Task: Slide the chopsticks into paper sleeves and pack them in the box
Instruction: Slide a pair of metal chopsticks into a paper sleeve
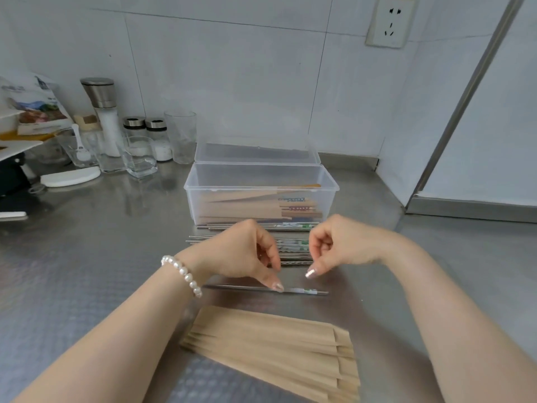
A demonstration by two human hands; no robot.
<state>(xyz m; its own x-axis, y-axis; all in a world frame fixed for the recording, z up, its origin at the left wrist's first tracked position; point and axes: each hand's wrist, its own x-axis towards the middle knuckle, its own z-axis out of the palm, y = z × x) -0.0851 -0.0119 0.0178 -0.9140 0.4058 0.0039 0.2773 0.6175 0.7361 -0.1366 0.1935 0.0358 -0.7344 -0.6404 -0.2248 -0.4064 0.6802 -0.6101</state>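
Note:
A metal chopstick pair (302,291) with a patterned end lies flat on the steel counter between the hands and the sleeves. My left hand (241,254) hovers over it with fingers curled, and one fingertip touches the pair near its middle. My right hand (343,244) is just to the right, fingers curled and one digit pointing down, holding nothing. Behind both hands lies a pile of loose chopsticks (293,246). A fanned stack of tan paper sleeves (270,341) sits nearest me. The clear plastic box (197,196) stands behind the pile, lid open, with sleeved chopsticks inside.
At the back left stand a salt grinder (101,112), two shaker jars (145,132), several glasses (180,135) and a food bag (35,109). A white flat lid (69,176) lies near them. A tiled wall with a socket (389,21) is behind.

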